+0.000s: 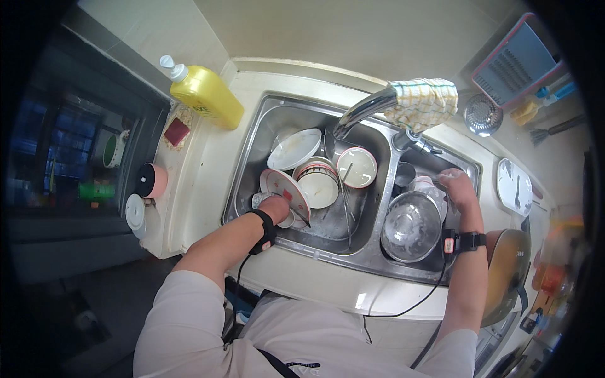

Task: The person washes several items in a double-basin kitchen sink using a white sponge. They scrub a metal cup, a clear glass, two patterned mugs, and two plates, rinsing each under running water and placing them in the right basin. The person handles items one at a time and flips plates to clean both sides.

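Observation:
My left hand (275, 210) reaches into the left sink basin (326, 231), against a red-patterned plate (272, 182) that leans on edge. Around its fingers are a small patterned cup (259, 199) and a small white bowl (287, 221); its grip is hidden. Beside them stand stacked bowls (319, 190), an oval white dish (295, 149) and a red-rimmed bowl (358, 167) holding liquid. Over the right basin, my right hand (456, 188) is bent down, its fingertips near light-coloured dishes (427, 186) partly covered by a metal bowl (410, 229). Whether it grips anything is unclear.
A chrome faucet (366, 109) draped with a checked cloth (425, 101) arches over the sink. At the left stand a yellow pump bottle (208, 97) and a pink container (155, 180). A large lidded pan (505, 274) sits beside my right forearm. Cables hang from both wrist straps.

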A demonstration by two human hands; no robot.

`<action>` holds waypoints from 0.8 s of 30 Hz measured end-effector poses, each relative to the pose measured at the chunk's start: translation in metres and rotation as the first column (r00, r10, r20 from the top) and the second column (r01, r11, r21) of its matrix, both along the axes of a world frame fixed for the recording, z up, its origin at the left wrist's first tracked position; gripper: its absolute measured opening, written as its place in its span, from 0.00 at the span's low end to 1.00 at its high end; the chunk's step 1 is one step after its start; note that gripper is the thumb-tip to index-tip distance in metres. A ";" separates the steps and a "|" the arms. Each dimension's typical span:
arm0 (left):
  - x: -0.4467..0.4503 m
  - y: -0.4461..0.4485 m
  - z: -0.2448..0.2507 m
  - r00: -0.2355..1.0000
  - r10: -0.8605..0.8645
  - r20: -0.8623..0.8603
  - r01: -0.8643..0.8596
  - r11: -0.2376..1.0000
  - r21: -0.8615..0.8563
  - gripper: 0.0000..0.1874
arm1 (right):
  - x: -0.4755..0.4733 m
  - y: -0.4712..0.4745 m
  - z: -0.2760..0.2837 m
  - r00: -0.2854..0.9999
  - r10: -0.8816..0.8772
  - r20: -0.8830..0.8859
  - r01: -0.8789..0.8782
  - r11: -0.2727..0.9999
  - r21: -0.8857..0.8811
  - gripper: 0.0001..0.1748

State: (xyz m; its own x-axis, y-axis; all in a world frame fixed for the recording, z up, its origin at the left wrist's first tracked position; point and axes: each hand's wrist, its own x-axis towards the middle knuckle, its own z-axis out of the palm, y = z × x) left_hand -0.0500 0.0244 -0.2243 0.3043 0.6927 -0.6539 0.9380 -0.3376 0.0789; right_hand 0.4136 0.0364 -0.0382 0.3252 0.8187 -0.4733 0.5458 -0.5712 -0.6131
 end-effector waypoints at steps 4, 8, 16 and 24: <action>0.007 0.009 0.026 0.996 -0.019 -0.083 0.005 0.986 -0.168 0.11 | -0.051 -0.020 0.050 0.952 0.303 -0.054 -0.298 0.951 0.086 0.17; 0.010 0.020 0.089 0.988 0.127 0.093 -0.091 0.942 -0.322 0.13 | -0.123 -0.054 0.065 0.752 0.649 -0.118 -0.598 0.746 0.291 0.24; 0.022 0.021 0.200 0.876 0.327 0.355 -0.177 0.902 -0.395 0.15 | -0.240 -0.070 0.034 0.520 0.728 0.447 -0.817 0.272 0.508 0.26; 0.023 -0.002 0.219 0.916 0.043 0.400 0.086 0.950 -0.300 0.12 | -0.254 -0.079 0.037 0.296 0.845 0.446 -0.899 0.089 0.428 0.10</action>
State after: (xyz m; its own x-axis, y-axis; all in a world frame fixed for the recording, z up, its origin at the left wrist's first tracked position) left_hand -0.0273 0.0221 -0.0057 0.5950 0.4694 -0.6525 0.7988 -0.2557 0.5445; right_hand 0.1600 -0.0422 -0.0011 -0.7926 0.5972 0.1230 0.4777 0.7336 -0.4833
